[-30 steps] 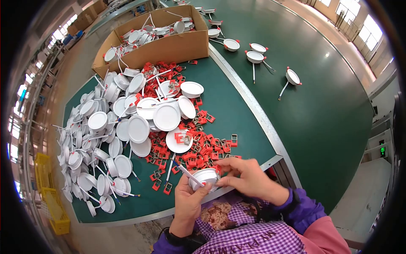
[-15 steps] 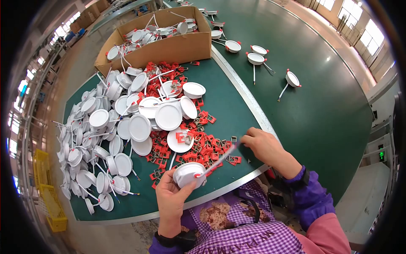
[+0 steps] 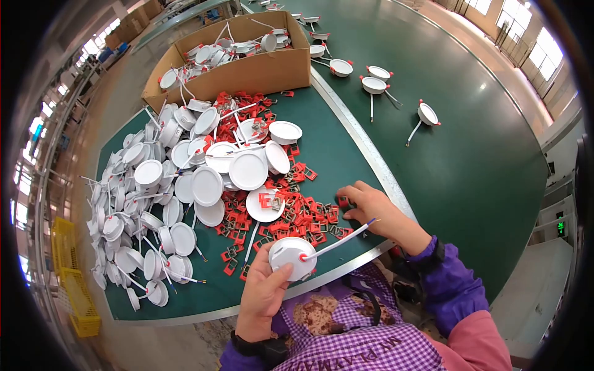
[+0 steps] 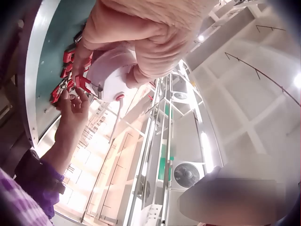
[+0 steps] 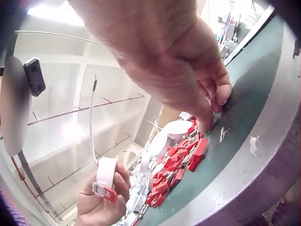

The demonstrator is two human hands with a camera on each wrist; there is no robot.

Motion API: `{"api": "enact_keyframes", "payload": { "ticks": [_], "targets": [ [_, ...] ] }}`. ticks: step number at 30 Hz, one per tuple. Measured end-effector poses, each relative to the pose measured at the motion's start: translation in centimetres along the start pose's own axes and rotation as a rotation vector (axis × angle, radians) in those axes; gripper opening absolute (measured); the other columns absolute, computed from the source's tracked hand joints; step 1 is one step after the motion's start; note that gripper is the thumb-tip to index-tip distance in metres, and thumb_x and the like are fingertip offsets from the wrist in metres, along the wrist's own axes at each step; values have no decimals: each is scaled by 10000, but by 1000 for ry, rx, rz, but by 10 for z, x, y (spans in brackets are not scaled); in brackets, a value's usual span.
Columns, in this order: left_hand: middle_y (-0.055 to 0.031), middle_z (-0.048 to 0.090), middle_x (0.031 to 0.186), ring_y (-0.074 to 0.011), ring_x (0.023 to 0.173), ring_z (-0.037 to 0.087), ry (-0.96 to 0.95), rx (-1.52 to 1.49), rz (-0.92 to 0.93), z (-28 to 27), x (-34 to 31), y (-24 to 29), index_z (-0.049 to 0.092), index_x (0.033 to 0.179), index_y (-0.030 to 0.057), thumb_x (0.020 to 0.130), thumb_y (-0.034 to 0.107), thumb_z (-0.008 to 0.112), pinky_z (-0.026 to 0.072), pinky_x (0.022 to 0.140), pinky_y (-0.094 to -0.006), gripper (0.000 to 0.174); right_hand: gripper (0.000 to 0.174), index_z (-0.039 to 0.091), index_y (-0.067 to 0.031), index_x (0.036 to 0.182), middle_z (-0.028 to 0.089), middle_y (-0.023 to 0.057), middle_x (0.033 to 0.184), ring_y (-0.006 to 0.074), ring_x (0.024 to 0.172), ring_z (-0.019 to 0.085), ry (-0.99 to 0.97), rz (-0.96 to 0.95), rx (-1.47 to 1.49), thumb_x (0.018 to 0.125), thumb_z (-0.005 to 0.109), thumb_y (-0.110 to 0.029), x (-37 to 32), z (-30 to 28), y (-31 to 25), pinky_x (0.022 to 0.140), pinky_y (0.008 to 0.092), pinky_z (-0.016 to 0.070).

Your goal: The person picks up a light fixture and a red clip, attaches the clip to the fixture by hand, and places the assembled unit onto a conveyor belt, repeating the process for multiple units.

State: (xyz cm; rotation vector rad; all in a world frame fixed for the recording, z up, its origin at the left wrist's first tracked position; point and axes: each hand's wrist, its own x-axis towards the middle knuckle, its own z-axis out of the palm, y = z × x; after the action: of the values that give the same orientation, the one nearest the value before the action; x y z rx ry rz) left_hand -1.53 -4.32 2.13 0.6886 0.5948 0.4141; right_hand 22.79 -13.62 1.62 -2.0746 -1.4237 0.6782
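My left hand (image 3: pixel 265 295) grips a round white lamp (image 3: pixel 286 261) by its edge, its back face turned up and its white cable (image 3: pixel 340 240) pointing toward the right hand. A red clip with a metal spring (image 5: pixel 104 192) sits on the lamp's side in the right wrist view. My right hand (image 3: pixel 382 213) is low over the green table, right of the pile of red clips (image 3: pixel 300 216); its thumb and index finger are apart, with a red clip (image 3: pixel 343 201) at the index fingertip. Whether it touches that clip is unclear.
White lamps (image 3: pixel 148 173) are heaped on the left of the table. Behind them stands a cardboard box (image 3: pixel 247 73) of lamps. Past the metal rail (image 3: pixel 352 130), several lamps with red clips rest on the green belt (image 3: pixel 470 154). Yellow crates (image 3: pixel 77 290) are at far left.
The right hand came away from the lamp to the table beside the clips, releasing the cable along the way. The left hand turned the lamp so its back and cable face up.
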Motion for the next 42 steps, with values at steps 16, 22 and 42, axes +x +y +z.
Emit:
{"api": "enact_keyframes", "payload": {
  "ticks": [16, 22, 42],
  "targets": [
    [-135, 526, 1181, -268, 1056, 560, -63, 47, -71, 18, -1, -2, 371, 1281, 42, 798, -31, 592, 525, 831, -450, 536, 193, 508, -25, 916, 589, 163, 835, 328, 751, 600, 128, 21, -246, 803, 631, -121, 3, -5, 8, 639, 401, 469],
    [-91, 545, 1142, -174, 1002, 577, -57, 205, -30, 22, 2, -1, 393, 1263, 34, 824, -6, 600, 531, 788, -320, 487, 195, 482, -24, 888, 588, 130, 633, 263, 506, 566, 29, 222, 378, 820, 627, -136, -9, -22, -31, 505, 349, 441],
    [-88, 605, 884, -122, 797, 575, 108, 863, 413, 47, 2, -2, 517, 1068, 5, 824, 107, 631, 462, 694, -271, 288, 150, 580, -11, 912, 578, 116, 725, 280, 612, 596, 318, -321, 140, 781, 643, -48, -44, 12, -70, 512, 343, 472]
  ]
}}
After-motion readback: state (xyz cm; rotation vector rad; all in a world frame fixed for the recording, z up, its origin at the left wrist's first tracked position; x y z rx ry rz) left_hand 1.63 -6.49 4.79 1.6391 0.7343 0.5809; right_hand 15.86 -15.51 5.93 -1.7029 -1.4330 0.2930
